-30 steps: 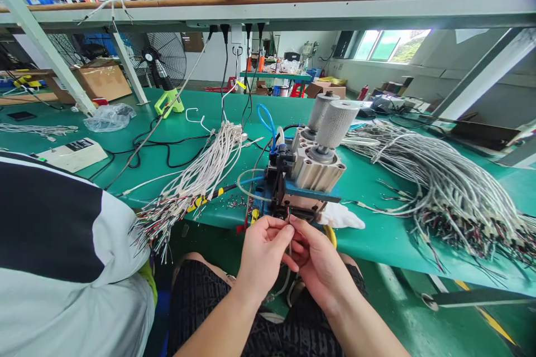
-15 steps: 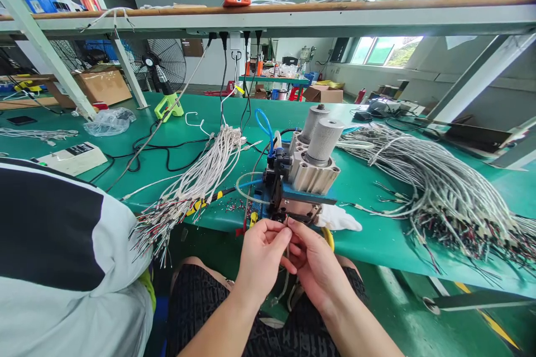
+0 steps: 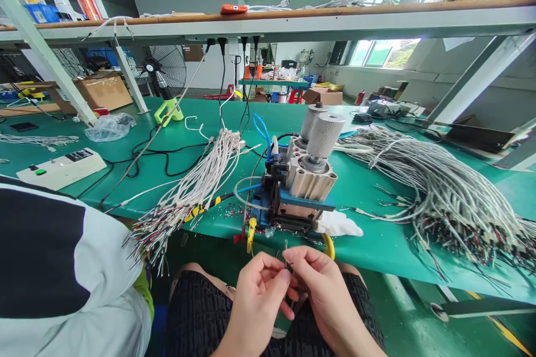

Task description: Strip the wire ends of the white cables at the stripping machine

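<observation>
My left hand (image 3: pixel 263 297) and my right hand (image 3: pixel 315 280) meet just in front of the table edge, thumbs and fingertips pinched close together. Between them they hold the end of a cable, whose thin wires (image 3: pixel 286 246) stick up above the fingertips, one of them reddish. Most of the cable is hidden by my fingers. Right beyond stands a small pneumatic machine (image 3: pixel 307 178) with two knurled metal cylinders and a blue base. My hands are apart from it.
A bundle of white cables (image 3: pixel 209 173) with bared coloured wire ends lies on the left. A larger heap of grey cables (image 3: pixel 439 184) covers the right. A white cloth (image 3: pixel 340 224) sits beside the machine. Another person's sleeve (image 3: pixel 104 256) is close at left.
Both hands have drawn back from the machine's front toward my body, bringing the wire ends with them. The front knurled cylinder on the machine now stands higher, showing a shaft beneath.
</observation>
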